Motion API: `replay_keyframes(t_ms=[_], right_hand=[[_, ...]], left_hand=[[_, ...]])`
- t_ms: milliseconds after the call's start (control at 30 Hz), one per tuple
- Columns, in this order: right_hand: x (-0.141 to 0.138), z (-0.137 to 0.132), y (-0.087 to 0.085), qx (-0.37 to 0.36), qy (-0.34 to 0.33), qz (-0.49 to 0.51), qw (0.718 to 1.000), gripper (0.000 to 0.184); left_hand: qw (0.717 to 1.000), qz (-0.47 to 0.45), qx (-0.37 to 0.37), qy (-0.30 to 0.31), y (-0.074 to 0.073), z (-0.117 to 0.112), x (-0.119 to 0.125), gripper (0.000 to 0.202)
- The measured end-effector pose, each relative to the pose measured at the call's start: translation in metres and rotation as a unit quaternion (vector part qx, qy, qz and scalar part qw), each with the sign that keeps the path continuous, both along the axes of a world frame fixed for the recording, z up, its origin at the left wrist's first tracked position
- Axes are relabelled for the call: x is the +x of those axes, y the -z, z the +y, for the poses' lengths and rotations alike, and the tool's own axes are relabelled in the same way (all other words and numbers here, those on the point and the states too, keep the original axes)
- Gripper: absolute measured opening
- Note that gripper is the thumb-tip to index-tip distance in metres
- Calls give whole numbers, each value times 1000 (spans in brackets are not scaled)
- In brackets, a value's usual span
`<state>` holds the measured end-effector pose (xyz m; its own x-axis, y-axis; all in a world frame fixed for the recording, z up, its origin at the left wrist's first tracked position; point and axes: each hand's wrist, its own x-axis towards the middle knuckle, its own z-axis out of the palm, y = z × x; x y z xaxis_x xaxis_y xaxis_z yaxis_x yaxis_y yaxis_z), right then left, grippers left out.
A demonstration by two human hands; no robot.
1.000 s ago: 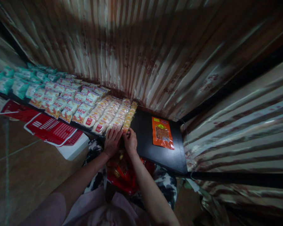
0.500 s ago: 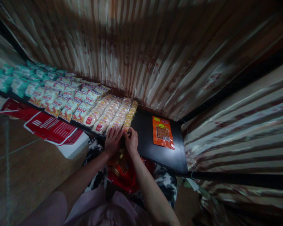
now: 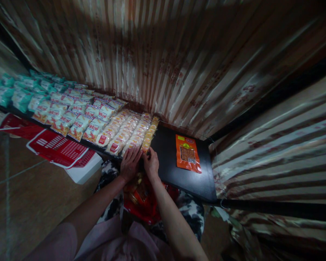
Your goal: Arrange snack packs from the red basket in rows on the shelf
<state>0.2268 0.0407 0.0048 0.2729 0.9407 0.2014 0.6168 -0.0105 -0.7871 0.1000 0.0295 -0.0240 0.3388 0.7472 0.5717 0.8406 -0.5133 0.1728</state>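
My left hand (image 3: 129,165) lies palm down, fingers stretched over the near end of a row of clear-wrapped round crackers (image 3: 138,132). Beside it, my right hand (image 3: 151,164) has thumb and fingers curled together at the near end of a narrow row of yellow snack packets (image 3: 150,134); the nearest packet is at its fingertips. Both rows lie on a black shelf (image 3: 165,156). Below my hands, a red basket (image 3: 143,210) on my lap holds orange and yellow packets, partly hidden by my forearms.
An orange snack pouch (image 3: 188,153) lies flat on the shelf's right part. White snack bags (image 3: 81,117) and teal bags (image 3: 21,98) fill the left. Red baskets (image 3: 57,145) stand below the shelf's front edge by a white box (image 3: 84,174). A striped curtain (image 3: 152,54) hangs behind.
Almost nothing differs. Both hands stay at the near end of the rows; the view has shifted very slightly.
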Motion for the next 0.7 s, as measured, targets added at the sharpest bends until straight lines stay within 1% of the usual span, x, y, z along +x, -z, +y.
replay_keyframes(t_ms=[167, 333, 533, 700], right_hand=[[0, 0, 2, 0, -11, -9, 1000, 40], [1, 0, 3, -28, -8, -12, 1000, 38], [2, -1, 0, -48, -10, -22, 999, 36], [5, -2, 6, -19, -25, 15, 999, 37]], left_hand=[[1000, 4, 3, -8, 1, 0, 0, 47], [1000, 7, 17, -11, 3, 1, 0, 45], [1000, 1, 20, -4, 5, 2, 0, 48], [1000, -1, 27, 3, 7, 1, 0, 48]])
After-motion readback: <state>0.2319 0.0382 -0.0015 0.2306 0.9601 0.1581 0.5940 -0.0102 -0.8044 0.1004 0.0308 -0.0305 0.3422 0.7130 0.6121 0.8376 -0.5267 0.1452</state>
